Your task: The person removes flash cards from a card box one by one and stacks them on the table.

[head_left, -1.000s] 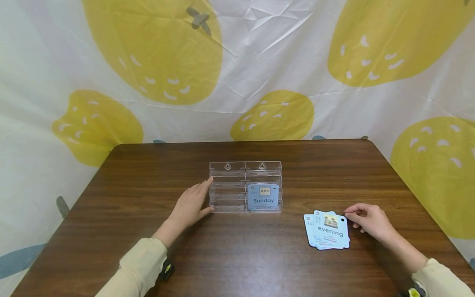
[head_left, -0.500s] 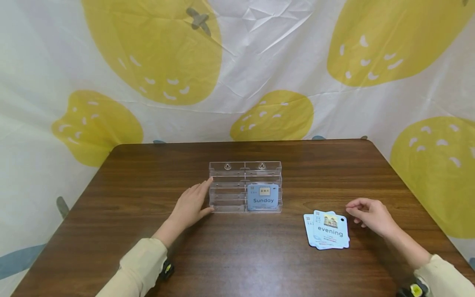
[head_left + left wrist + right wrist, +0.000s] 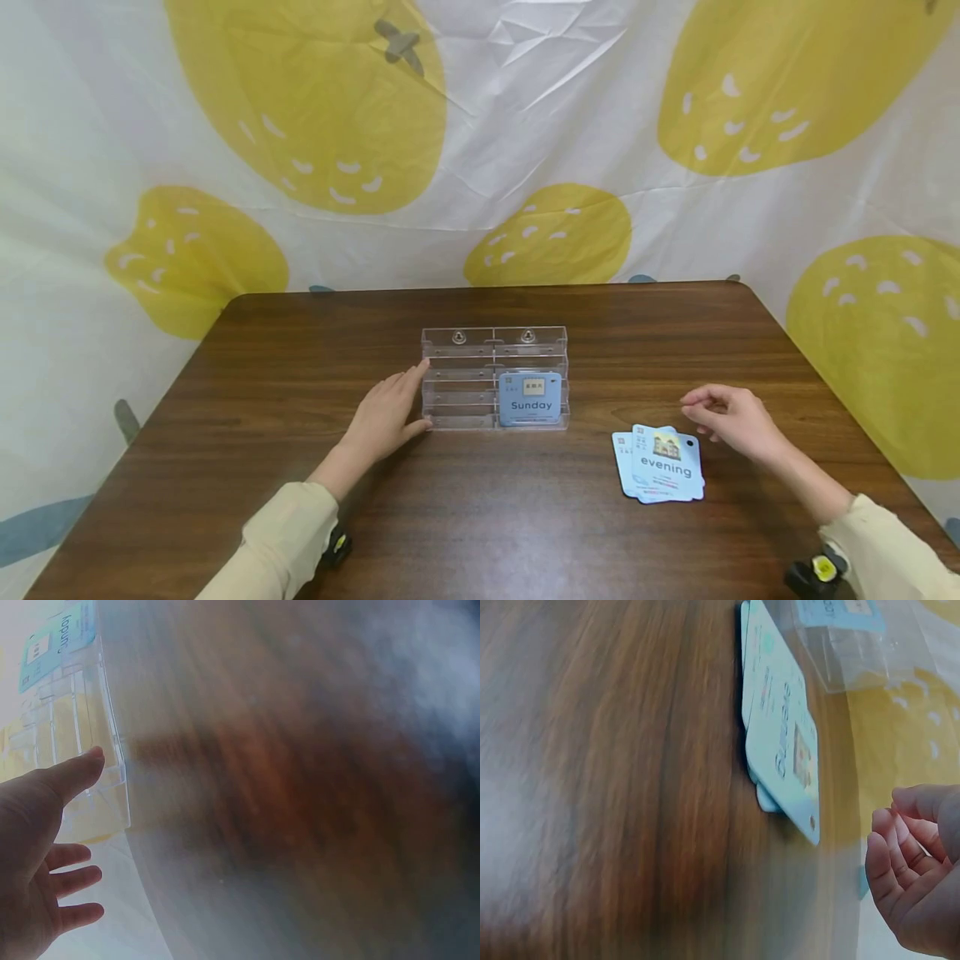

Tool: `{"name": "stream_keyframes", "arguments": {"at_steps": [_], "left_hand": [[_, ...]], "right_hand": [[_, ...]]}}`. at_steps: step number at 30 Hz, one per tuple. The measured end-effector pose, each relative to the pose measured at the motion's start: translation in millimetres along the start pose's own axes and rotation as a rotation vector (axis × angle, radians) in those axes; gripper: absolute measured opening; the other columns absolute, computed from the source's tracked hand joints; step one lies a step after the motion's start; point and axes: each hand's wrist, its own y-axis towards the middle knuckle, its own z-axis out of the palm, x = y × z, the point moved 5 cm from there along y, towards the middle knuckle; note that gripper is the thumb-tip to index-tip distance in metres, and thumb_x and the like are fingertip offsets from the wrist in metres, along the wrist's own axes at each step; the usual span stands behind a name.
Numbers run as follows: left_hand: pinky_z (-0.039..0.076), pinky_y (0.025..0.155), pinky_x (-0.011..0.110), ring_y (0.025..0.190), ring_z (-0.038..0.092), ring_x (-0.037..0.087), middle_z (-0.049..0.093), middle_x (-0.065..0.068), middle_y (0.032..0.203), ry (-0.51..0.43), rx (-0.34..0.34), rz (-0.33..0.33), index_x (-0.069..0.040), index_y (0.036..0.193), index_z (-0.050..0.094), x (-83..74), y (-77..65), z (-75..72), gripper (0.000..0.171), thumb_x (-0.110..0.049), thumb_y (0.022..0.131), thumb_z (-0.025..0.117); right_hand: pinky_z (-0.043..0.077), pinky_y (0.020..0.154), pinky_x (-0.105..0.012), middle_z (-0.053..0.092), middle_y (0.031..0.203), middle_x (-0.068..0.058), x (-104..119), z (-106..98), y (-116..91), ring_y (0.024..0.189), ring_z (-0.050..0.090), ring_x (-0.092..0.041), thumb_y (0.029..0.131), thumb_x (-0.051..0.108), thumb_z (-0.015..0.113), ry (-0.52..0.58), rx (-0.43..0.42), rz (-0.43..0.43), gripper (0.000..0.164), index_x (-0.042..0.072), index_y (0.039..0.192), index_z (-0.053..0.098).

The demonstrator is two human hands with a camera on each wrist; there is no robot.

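A clear plastic card rack (image 3: 459, 392) with stepped pockets in two columns stands mid-table. A blue card reading "Sunday" (image 3: 529, 399) sits in its lower right pocket. My left hand (image 3: 382, 417) rests against the rack's left side, fingers stretched out and the thumb (image 3: 84, 771) at its lower front edge. To the right lies a small stack of blue cards, an "evening" card (image 3: 666, 471) with a punched hole on top. Just beyond the stack's upper right corner, my right hand (image 3: 738, 423) hovers with loosely bent fingers and holds nothing, its thumb and forefinger tips close together.
The brown wooden table (image 3: 487, 525) ends at the back against a white curtain (image 3: 375, 250) printed with yellow fruit. Both forearms wear cream sleeves (image 3: 288, 529), with a dark band at each wrist.
My right hand has lifted a little away from the stack's right edge, then shifted up and left to behind its corner. My left hand, the rack and the cards stay put.
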Motion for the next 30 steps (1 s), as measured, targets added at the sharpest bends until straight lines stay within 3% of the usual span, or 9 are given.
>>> {"name": "stream_keyframes", "arguments": {"at_steps": [12,30], "left_hand": [[0.037,0.098,0.049,0.117,0.046,0.036,0.046,0.021,0.132,0.002,0.001,0.003,-0.006,0.144,0.02,-1.4,-0.5,0.6,0.092,-0.036,0.075,0.072],[0.038,0.096,0.049,0.114,0.049,0.036,0.048,0.022,0.129,0.01,-0.02,0.018,-0.003,0.142,0.024,-2.3,0.0,-1.9,0.089,-0.034,0.074,0.073]], "right_hand": [[0.05,0.05,-0.029,0.062,0.076,-0.016,20.8,11.8,8.2,0.059,0.056,-0.014,0.084,0.007,0.062,0.054,0.036,-0.032,0.022,-0.009,0.099,0.06],[0.052,0.054,-0.029,0.062,0.081,-0.015,51.5,32.1,23.0,0.062,0.058,-0.018,0.085,0.011,0.063,0.148,0.092,-0.088,0.026,-0.008,0.102,0.059]]}}
